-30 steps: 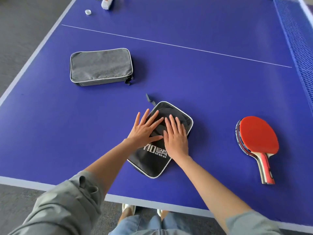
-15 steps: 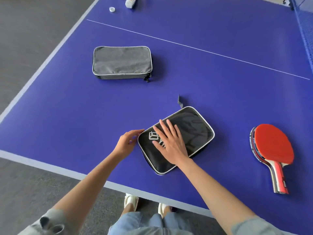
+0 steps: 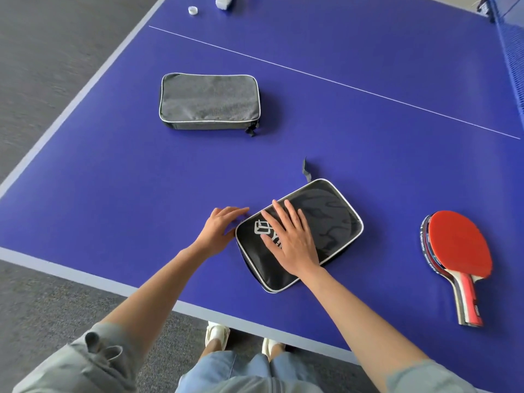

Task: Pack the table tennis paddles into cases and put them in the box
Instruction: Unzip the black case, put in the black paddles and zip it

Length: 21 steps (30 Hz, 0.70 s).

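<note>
Bare table (image 3: pixel 119 194) left of the left hand (image 3: pixel 218 234), which is at the black case (image 3: pixel 326 222) corner. Grey case (image 3: pixel 209 102) well beyond. Paddles (image 3: pixel 459 248), seemingly stacked, right of the pressing right hand (image 3: pixel 292 245), open lane between.

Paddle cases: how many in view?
2. The grey case lies far left on the table; the black case lies near the front edge under the right hand.
</note>
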Available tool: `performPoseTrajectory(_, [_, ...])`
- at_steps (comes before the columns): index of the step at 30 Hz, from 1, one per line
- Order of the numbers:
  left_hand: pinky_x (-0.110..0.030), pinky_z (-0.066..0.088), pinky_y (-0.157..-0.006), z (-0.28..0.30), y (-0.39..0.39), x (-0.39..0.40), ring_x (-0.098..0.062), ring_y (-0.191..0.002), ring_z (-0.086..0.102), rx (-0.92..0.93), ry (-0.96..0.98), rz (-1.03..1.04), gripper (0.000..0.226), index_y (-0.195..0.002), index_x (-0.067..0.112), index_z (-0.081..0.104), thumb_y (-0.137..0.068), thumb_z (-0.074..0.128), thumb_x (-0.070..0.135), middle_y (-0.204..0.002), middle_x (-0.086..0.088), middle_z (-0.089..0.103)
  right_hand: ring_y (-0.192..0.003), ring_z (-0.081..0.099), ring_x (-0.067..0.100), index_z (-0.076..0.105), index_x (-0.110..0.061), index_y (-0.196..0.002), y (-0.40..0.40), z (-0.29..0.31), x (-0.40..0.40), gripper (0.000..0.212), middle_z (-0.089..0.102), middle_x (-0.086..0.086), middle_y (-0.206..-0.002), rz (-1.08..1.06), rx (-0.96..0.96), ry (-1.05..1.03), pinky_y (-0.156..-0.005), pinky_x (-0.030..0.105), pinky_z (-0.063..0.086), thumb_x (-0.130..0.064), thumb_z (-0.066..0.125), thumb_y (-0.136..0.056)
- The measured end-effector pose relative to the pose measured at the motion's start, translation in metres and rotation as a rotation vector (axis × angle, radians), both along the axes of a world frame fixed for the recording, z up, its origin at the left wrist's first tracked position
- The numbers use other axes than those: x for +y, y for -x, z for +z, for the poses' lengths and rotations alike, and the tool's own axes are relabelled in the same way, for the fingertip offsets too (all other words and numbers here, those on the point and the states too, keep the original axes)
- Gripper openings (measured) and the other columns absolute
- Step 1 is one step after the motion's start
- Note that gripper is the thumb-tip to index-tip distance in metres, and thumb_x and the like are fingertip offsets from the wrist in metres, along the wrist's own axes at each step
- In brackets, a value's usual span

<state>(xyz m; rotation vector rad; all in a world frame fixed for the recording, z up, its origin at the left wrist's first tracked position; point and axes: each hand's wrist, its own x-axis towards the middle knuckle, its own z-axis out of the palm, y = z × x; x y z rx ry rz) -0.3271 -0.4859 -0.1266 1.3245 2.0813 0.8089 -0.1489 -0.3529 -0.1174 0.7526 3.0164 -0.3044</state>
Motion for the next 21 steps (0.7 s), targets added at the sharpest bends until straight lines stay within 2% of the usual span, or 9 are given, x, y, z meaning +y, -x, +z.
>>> performPoseTrajectory(2, [-0.019,0.034,-0.081,0.005,-0.003,0.003,-0.016,-0.093,0.04,-0.047,-0.009,-0.014,0.043,-0.135,0.021,0.049,-0.093,0.054,0.01,-0.116,0.01,0.056,-0.147,0.001,0.017,0.02,-0.035,-0.147,0.0,0.001,0.0,0.056,0.012,-0.005,-0.159,0.0,-0.002,0.003,-0.119,0.044,0.012,-0.056,0.024,-0.096])
performPoseTrajectory(3, [-0.015,0.033,-0.08,0.006,-0.002,0.005,-0.014,-0.092,0.038,-0.045,-0.006,-0.036,0.04,-0.132,0.019,0.052,-0.093,0.052,0.007,-0.111,0.009,0.058,-0.147,0.001,0.017,0.02,-0.036,-0.147,0.0,0.001,-0.001,0.056,0.012,-0.005,-0.159,0.002,-0.002,-0.001,-0.119,0.044,0.012,-0.056,0.025,-0.096])
performPoseTrajectory(6, [-0.013,0.033,-0.075,0.006,0.007,0.007,-0.008,-0.078,0.042,0.017,-0.057,-0.053,0.022,-0.106,0.01,0.068,-0.087,0.06,0.0,-0.09,-0.003,0.066,-0.147,0.003,0.017,0.022,-0.035,-0.147,0.0,0.001,-0.001,0.055,0.014,-0.006,-0.159,-0.002,0.012,0.0,-0.119,0.044,0.013,-0.055,0.026,-0.096])
performPoseTrajectory(8, [-0.018,0.034,-0.07,0.006,0.014,0.004,-0.011,-0.074,0.045,0.051,-0.077,-0.036,0.011,-0.09,0.01,0.072,-0.083,0.068,0.004,-0.08,-0.003,0.069,-0.147,0.002,0.017,0.022,-0.035,-0.147,0.0,0.001,-0.001,0.055,0.013,-0.006,-0.159,-0.006,0.011,0.0,-0.119,0.043,0.013,-0.055,0.026,-0.096])
performPoseTrajectory(12, [-0.03,0.043,-0.066,0.009,0.015,0.002,-0.021,-0.079,0.052,0.097,-0.022,0.01,0.007,-0.085,0.015,0.071,-0.084,0.067,0.009,-0.078,0.008,0.065,-0.147,0.001,0.016,0.021,-0.036,-0.147,0.0,-0.001,-0.001,0.053,0.012,-0.007,-0.159,-0.01,0.008,-0.009,-0.119,0.043,0.013,-0.054,0.025,-0.096])
performPoseTrajectory(16, [-0.027,0.04,-0.062,0.017,0.017,0.004,-0.013,-0.077,0.049,0.145,0.114,0.117,0.006,-0.085,0.014,0.067,-0.086,0.061,0.011,-0.082,0.005,0.061,-0.147,0.007,0.019,0.023,-0.035,-0.147,0.014,-0.002,-0.001,0.051,0.017,-0.004,-0.158,-0.092,0.037,-0.015,-0.119,0.043,0.014,-0.049,0.023,-0.097])
performPoseTrajectory(21, [-0.03,0.047,-0.062,0.016,0.016,0.0,-0.022,-0.069,0.058,0.009,0.112,0.36,0.011,-0.074,0.013,0.065,-0.082,0.063,0.007,-0.075,0.001,0.065,-0.146,0.013,0.024,0.025,-0.032,-0.146,0.046,-0.003,0.001,0.052,0.021,0.0,-0.157,-0.26,0.042,-0.027,-0.118,0.046,0.015,-0.047,0.022,-0.097])
